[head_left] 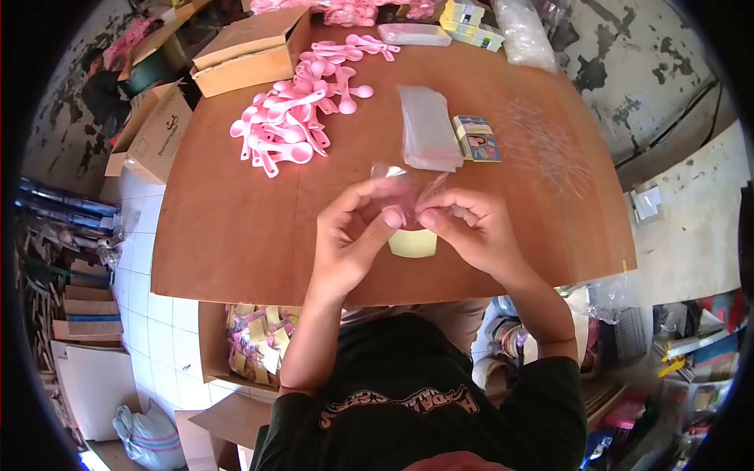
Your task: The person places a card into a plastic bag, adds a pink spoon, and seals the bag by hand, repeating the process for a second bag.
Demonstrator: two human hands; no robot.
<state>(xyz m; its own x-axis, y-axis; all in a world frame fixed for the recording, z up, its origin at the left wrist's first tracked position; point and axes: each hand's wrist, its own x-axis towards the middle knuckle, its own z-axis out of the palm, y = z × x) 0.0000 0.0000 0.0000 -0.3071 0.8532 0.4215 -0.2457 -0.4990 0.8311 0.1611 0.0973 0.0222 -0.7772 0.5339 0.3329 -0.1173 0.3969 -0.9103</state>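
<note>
Left hand (353, 228) and right hand (467, 228) are pinching a clear bag (403, 196) over the table (236, 228), its contents too blurred to tell; a yellow card (412, 245) is showing below, while a low box (210, 339) is holding pink-and-yellow pieces (256, 345).

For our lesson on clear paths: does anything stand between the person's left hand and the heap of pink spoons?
Nothing visible does: only bare brown tabletop shows between the left hand and the pink spoons.

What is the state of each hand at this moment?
Left hand: closed, pinching clear plastic.
Right hand: closed, also pinching clear plastic; whether the same piece, cannot be told.
</note>
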